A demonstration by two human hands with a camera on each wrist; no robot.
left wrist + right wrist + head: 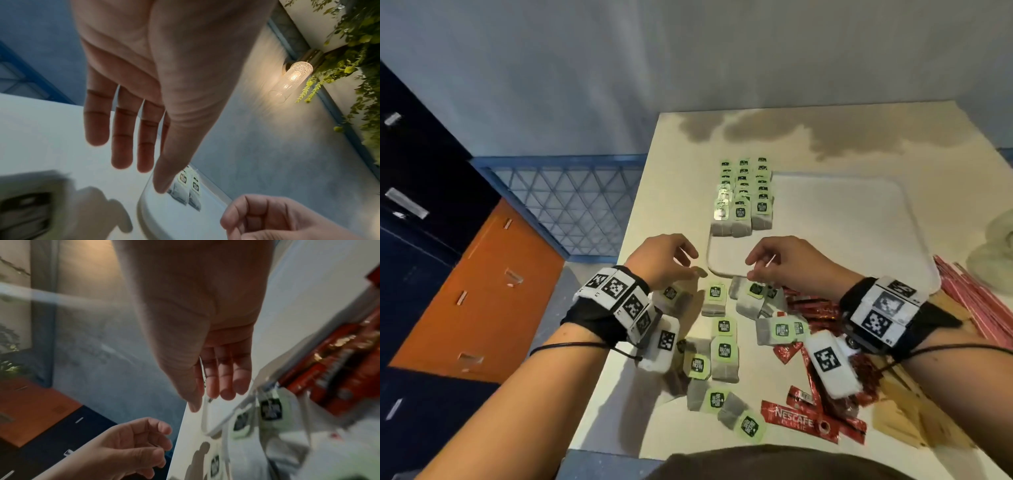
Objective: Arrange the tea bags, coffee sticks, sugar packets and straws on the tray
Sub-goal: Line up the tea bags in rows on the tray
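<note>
A white tray (pixel 859 233) lies on the table, with tea bags in three neat columns (pixel 743 198) along its left side. Loose tea bags (pixel 723 349) with green tags are scattered on the table in front of it. My left hand (pixel 671 260) hovers left of the tray's near corner, its fingers (pixel 121 138) relaxed and holding nothing. My right hand (pixel 774 263) hangs over the tray's near edge, fingertips (pixel 226 386) pointing down just above a few tea bags (pixel 755 291), with nothing seen in it. Red coffee sticks (pixel 808 423) lie under my right wrist. Red-striped straws (pixel 976 298) lie further right.
Flat tan packets (pixel 907 414) lie at the table's near right. A pale crumpled bag (pixel 996 250) sits at the right edge. The table's left edge (pixel 619 291) drops beside my left hand to orange and dark blue cabinets (pixel 482 291). A dark stain (pixel 842 137) marks the far tabletop.
</note>
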